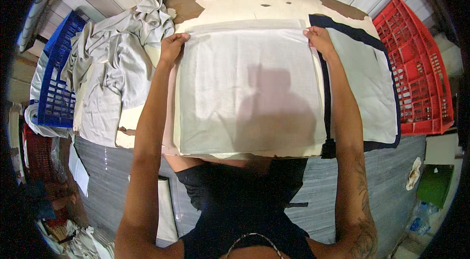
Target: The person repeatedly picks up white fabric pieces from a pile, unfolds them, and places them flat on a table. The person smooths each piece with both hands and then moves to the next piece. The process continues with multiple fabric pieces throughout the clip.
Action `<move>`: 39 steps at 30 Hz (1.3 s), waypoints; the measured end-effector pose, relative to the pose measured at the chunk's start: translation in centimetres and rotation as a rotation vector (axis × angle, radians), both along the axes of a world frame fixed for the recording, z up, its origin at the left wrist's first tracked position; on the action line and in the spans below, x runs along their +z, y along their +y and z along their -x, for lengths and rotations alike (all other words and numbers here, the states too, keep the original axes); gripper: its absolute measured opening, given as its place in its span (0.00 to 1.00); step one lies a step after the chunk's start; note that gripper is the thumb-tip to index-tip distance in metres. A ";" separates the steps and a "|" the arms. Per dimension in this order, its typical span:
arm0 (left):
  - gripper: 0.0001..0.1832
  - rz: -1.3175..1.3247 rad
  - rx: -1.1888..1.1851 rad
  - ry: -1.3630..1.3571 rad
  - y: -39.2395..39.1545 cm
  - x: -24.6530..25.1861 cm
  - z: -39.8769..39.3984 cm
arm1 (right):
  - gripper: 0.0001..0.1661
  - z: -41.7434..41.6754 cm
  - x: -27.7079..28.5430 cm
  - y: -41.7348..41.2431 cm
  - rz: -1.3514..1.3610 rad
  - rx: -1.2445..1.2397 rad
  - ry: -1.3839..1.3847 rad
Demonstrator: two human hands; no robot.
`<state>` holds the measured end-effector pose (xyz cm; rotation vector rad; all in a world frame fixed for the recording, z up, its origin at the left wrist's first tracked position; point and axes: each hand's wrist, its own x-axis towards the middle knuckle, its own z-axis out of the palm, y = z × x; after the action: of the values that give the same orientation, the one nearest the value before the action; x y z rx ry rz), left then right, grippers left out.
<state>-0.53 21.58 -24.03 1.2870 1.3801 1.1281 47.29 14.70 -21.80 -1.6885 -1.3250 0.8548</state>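
Observation:
A rectangular piece of thin white fabric (216, 86) lies spread over the table in front of me, with a few creases and my shadow across it. My left hand (173, 47) pinches its far left corner between thumb and fingers. At the far right corner, my right hand (318, 41) grips the cloth the same way. Between the two hands the far edge runs fairly straight, and a strip of pale cloth shows just beyond it. A white cloth panel with a dark navy border (361, 86) lies to the right, partly under my right forearm.
Crumpled light-grey fabric (110, 53) is heaped on the table's left side. A blue plastic crate (58, 83) stands left of it, and a red plastic crate (415, 68) stands at the right. The table's cream covering (242, 6) is torn along the back. Paneling rises behind.

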 end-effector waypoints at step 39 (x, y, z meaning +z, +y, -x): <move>0.35 -0.270 0.009 0.472 -0.9 -0.4 -0.3 | 0.34 1.0 0.5 0.8 0.173 -0.041 -0.141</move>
<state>-0.22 20.67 -24.44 1.8302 1.6070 1.0847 46.33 15.54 -21.30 -1.9349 -1.3365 0.8599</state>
